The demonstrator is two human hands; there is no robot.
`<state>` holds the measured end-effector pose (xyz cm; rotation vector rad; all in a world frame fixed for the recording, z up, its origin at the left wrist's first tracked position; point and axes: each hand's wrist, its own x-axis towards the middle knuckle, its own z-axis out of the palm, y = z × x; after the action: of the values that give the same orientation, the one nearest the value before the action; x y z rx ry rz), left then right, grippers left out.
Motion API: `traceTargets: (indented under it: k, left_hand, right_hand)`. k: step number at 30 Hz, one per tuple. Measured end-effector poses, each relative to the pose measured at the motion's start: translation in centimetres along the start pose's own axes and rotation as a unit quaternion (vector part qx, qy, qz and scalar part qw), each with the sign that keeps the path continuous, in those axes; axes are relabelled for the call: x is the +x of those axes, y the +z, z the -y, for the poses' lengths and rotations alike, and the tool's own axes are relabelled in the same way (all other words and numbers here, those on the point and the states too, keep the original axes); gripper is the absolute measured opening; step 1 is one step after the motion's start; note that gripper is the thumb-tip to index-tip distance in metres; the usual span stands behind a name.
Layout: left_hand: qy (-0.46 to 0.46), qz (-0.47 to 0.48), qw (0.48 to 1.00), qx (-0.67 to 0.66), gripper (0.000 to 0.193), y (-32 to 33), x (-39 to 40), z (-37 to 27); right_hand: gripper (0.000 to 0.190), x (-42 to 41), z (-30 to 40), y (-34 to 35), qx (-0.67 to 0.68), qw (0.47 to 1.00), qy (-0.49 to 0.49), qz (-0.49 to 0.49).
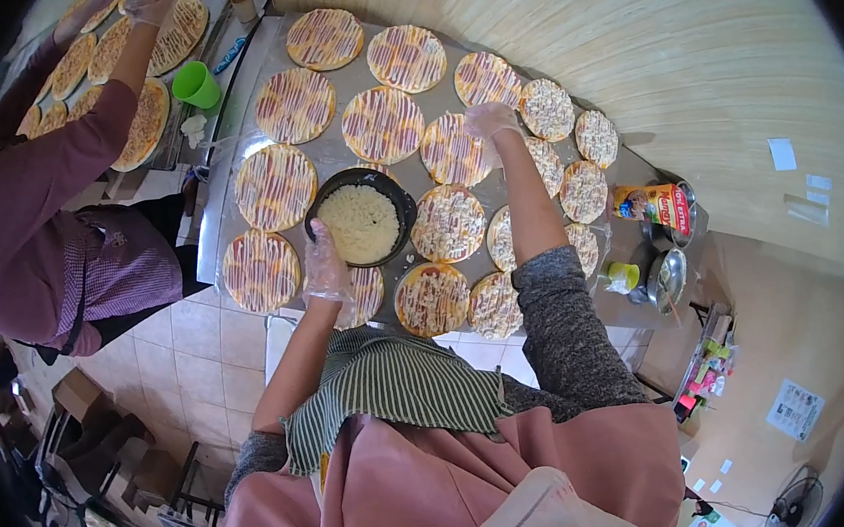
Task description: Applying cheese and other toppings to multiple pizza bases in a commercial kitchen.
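My left hand [327, 263], in a clear plastic glove, grips the near left rim of a black bowl [408, 208] filled with white crumbly grated cheese [363, 223]. My right hand [491, 120], gloved the same way, is over the upper edge of a sauce-striped pizza [451, 152]; its fingers are partly hidden, so whether it holds anything cannot be told. Around the bowl lie several more round pizzas with sauce stripes, such as one at the left [276, 187]. Pizzas at the right, such as one below my forearm's left side [448, 223], bear white crumbs over the stripes.
A co-worker in a purple top [47, 191] stands at the left by another table of pizzas. A green cup [196, 86] is near that table's edge. At the right are a printed food packet [652, 206], a metal bowl [670, 276] and a yellow-green cup [623, 277]. A wall [597, 30] borders the far side.
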<state>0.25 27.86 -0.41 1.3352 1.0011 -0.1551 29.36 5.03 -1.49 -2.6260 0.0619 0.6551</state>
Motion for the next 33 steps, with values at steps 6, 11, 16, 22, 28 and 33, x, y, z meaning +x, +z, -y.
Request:
traceTargets:
  k: [6, 11, 16, 22, 28, 33]
  left_hand:
    - [0.024, 0.029, 0.992, -0.123, 0.079, -0.2, 0.7, 0.3]
    - [-0.010, 0.019, 0.983, -0.185, 0.073, -0.7, 0.5, 0.8]
    - [0.016, 0.038, 0.992, -0.120, 0.079, 0.0, -0.6, 0.5]
    - [0.030, 0.023, 0.998, -0.059, 0.077, -0.4, -1.1, 1.3]
    - [0.047, 0.024, 0.998, -0.022, 0.086, 0.3, -1.4, 1.9]
    - [0.011, 0.038, 0.998, -0.038, 0.087, 0.2, -2.2, 1.4]
  right_hand:
    - [0.033, -0.1, 2.1, 1.3, -0.194, 0.980, -0.047, 0.001]
    - [0.037, -0.5, 2.3, 2.9, -0.193, 0.977, -0.091, 0.004]
    - [0.035, 0.2, 0.3, 4.4, -0.279, 0.947, -0.159, 0.027]
    - [0.034, -3.9, 2.1, 4.9, -0.172, 0.982, -0.081, -0.013]
    - [0.038, -5.4, 0.8, 5.3, -0.142, 0.989, -0.030, -0.021]
    - [0.039, -7.4, -0.8, 4.9, -0.106, 0.994, -0.037, -0.012]
